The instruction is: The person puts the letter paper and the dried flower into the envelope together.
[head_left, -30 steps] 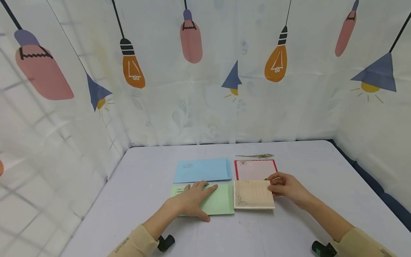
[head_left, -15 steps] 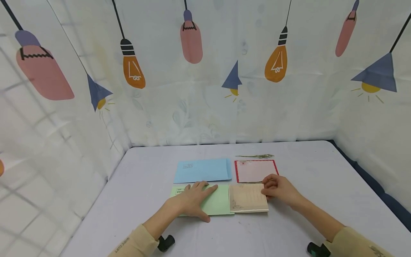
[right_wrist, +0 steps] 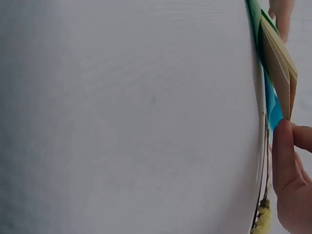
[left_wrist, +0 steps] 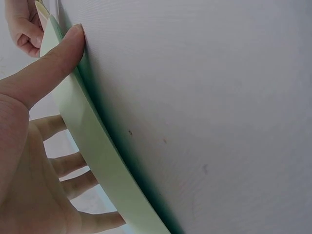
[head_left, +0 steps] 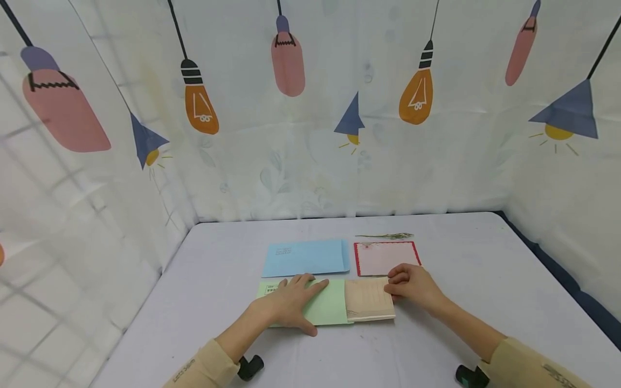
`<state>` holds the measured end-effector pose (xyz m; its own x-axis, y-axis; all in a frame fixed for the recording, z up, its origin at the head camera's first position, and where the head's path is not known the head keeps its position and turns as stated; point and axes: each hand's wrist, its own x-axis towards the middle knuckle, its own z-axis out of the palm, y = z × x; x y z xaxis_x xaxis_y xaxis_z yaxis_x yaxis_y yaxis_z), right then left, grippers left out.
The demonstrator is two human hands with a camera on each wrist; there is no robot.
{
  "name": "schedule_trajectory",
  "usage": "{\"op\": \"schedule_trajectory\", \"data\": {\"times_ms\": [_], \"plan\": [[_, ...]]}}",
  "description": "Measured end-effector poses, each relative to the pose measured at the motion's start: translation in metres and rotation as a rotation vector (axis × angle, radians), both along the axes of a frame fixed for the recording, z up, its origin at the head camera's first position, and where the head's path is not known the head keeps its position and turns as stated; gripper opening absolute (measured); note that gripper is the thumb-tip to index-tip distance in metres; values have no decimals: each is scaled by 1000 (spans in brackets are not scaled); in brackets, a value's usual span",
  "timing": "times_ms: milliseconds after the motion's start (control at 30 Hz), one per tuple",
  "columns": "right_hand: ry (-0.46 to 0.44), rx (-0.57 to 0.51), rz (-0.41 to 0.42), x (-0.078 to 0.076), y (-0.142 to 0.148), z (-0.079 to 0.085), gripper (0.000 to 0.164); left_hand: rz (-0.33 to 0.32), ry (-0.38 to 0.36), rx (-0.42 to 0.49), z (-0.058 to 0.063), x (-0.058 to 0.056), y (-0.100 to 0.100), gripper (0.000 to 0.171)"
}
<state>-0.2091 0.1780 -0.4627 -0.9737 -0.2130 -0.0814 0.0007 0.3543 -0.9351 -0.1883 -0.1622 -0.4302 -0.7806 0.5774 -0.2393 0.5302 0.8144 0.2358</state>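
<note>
Lamp-print cloth (head_left: 310, 178) backs the white table (head_left: 373, 358); left hand (head_left: 293, 303) splays on green envelope (head_left: 333, 304), right hand (head_left: 414, 288) pinches paper (head_left: 366, 299).

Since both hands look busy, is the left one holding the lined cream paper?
No, the right hand pinches the cream paper while the left hand rests on the green envelope.

fabric-walled booth: lamp-print curtains (head_left: 310, 172) behind and beside white table (head_left: 378, 358)

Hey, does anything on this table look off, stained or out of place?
Yes, slightly: a few tiny dark specks mark the white tablecloth near the green envelope, standing out against the plain cloth. I can't tell whether they're stains or crumbs.
</note>
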Motion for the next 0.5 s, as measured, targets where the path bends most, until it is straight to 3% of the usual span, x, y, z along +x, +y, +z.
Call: {"op": "schedule_trajectory", "data": {"times_ms": [500], "plan": [[-129,-133,-25,8,-20,0,37,-9,-9,1,0,0,-1,106]]}}
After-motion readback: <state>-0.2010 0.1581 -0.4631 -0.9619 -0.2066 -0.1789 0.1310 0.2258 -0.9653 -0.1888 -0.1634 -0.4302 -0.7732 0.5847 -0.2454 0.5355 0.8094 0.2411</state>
